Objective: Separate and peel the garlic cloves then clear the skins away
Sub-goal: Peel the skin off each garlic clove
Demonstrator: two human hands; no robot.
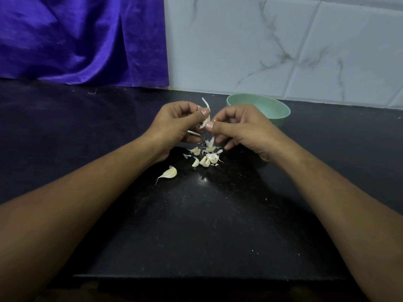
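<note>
Purple cloth (76,40), marbled wall tiles (283,40), black countertop (196,225)

Black counter (196,225) — garlic cloves (205,160), loose skins (219,151), 1 green bowl (272,110).

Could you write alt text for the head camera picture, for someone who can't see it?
A person's left hand and right hand together pinch a garlic clove above a black counter, its papery skin sticking up. Beneath the hands lie loose cloves and skin scraps, and a green bowl stands behind the right hand.
</note>
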